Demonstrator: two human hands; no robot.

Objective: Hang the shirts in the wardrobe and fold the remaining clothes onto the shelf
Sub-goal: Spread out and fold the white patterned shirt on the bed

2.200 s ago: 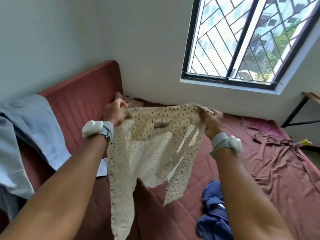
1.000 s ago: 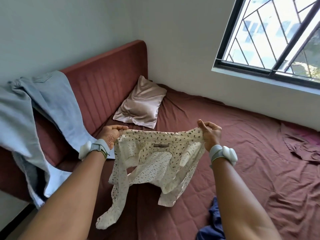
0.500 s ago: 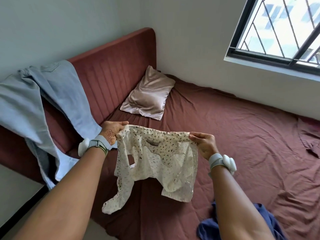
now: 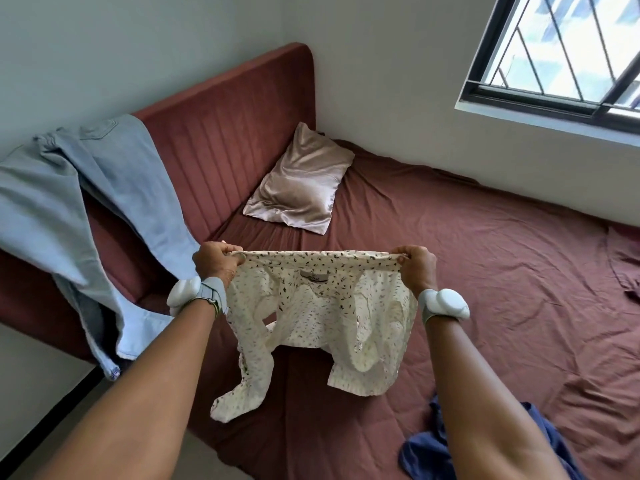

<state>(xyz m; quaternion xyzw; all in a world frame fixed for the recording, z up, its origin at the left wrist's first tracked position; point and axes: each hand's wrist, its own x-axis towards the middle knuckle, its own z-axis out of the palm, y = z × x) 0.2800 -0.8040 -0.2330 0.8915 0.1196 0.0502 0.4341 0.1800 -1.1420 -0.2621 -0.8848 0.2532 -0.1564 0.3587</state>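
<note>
Both hands' fingers [image 4: 231, 252] pinch cream speckled shirt [image 4: 318, 306], stretched taut, sleeves dangling.

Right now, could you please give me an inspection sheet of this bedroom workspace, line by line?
Surface: maroon quilted bed sheet, wrinkled toward the right side.
Job's things: cream speckled long-sleeved shirt, held up over the bed by its top edge, one sleeve dangling; light blue denim jeans draped over the maroon ribbed headboard; dark blue crumpled garment on the bed's near edge.
Clutter: beige satin pillow by the headboard; a maroon cloth at the right edge.
Grippers: left hand and right hand each pinch a shirt shoulder; both wrists wear white bands.
Cables: nothing seen.
Surroundings: white walls, black-framed barred window; no wardrobe in view.
</note>
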